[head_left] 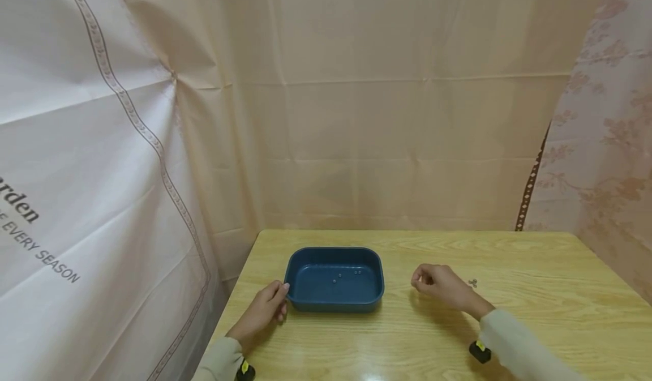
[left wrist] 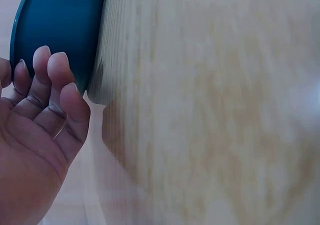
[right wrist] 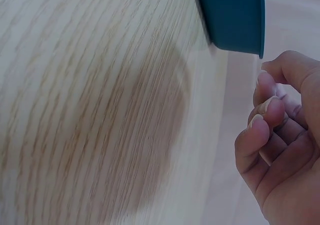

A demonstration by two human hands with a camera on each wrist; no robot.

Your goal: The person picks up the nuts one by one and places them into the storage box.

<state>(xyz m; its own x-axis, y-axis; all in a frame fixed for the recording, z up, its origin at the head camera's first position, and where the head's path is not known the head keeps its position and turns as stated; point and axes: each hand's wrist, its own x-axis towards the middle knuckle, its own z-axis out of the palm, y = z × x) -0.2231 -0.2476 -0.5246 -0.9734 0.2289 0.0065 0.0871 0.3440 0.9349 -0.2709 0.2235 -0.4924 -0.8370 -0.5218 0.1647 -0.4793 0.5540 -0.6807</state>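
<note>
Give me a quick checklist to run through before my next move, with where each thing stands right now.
1. Blue tray sitting flat on the table: ok.
2. Left hand at the tray's left edge: ok, fingers at its rim.
3. Small pieces visible inside the tray: ok, a few lie on its floor.
4. Right hand over the tray: not ok, it is off to the right.
5. Piece between the right fingertips: cannot tell.
</note>
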